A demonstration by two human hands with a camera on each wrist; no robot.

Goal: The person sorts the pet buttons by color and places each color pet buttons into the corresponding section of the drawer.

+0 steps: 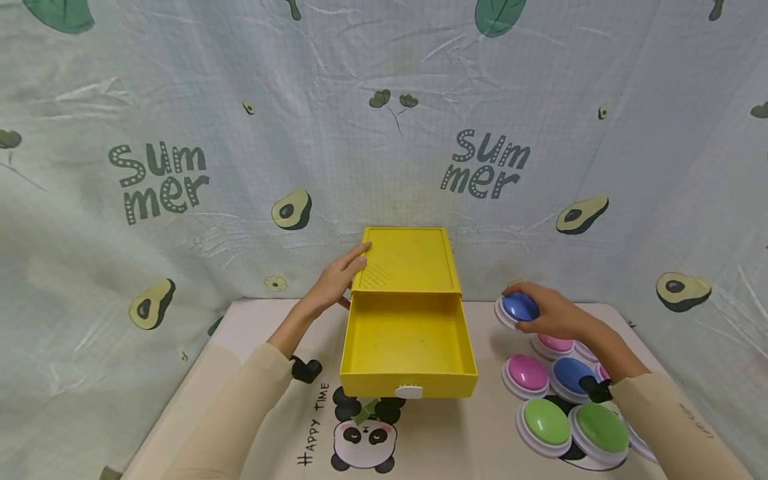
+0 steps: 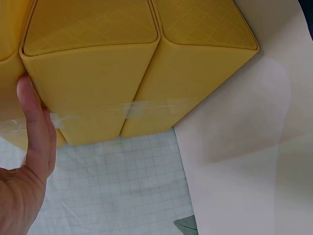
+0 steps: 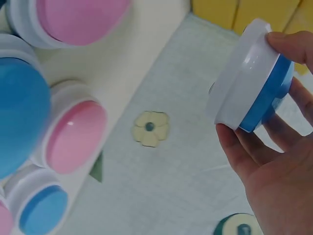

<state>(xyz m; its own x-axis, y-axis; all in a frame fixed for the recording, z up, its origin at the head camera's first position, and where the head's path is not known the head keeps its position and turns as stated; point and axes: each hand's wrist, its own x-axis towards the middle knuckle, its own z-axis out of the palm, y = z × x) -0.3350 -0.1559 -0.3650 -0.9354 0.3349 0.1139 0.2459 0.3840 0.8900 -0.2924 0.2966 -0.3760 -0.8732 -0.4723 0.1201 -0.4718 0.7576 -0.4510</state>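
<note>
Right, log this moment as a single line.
left hand: touching side of yellow box | right hand: gripping blue-topped button above table | drawer: open | other buttons: on table

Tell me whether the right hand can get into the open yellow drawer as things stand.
Probably yes: the right hand, holding a blue button, is to the right of the yellow drawer, whose top is open, and nothing visible stands between them.

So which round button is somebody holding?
The blue-topped button pinched in the right hand; the other buttons, even the blue ones, have no hand gripping them.
</note>
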